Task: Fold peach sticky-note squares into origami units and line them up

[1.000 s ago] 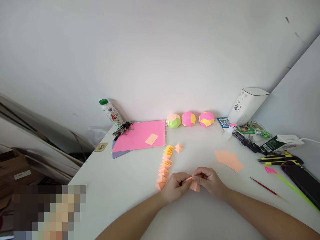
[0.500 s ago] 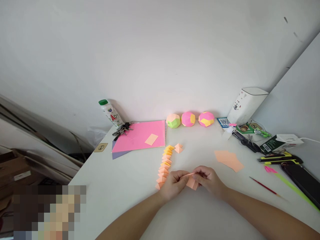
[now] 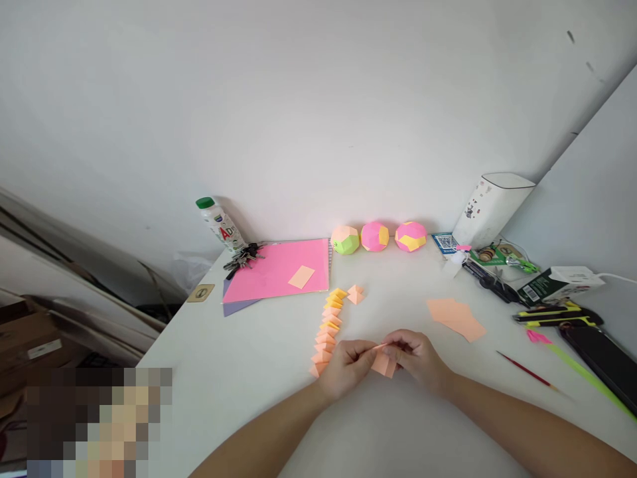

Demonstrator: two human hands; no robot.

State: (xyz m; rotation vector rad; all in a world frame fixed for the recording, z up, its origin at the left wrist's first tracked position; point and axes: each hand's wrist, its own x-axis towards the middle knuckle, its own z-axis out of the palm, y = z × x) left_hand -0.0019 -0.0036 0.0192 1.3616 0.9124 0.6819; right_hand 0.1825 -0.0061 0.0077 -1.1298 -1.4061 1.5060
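Between my two hands is a small piece of peach paper (image 3: pixel 384 365) with creases, its lower part hanging toward me. My left hand (image 3: pixel 350 364) pinches its left upper edge between thumb and fingers. On the other side my right hand (image 3: pixel 414 355) is closed on the right part of the same paper. Just left of my left hand runs a row of folded paper pieces (image 3: pixel 326 337) in peach and yellow, overlapping one another. A single folded peach piece (image 3: pixel 355 295) lies apart near the row's far end. Several flat peach sheets (image 3: pixel 454 317) are fanned out right of my hands.
Three faceted paper balls (image 3: pixel 375 237) stand along the wall. At left are a pink sheet (image 3: pixel 269 269), keys (image 3: pixel 243 259) and a white bottle (image 3: pixel 221 224). On the right lie a thin brush (image 3: pixel 527 370), a yellow-black cutter (image 3: pixel 560 315), a black case (image 3: pixel 602 362) and a white container (image 3: pixel 492 209).
Almost nothing differs. Both hands keep their pinch on the peach paper, which has shifted very slightly.
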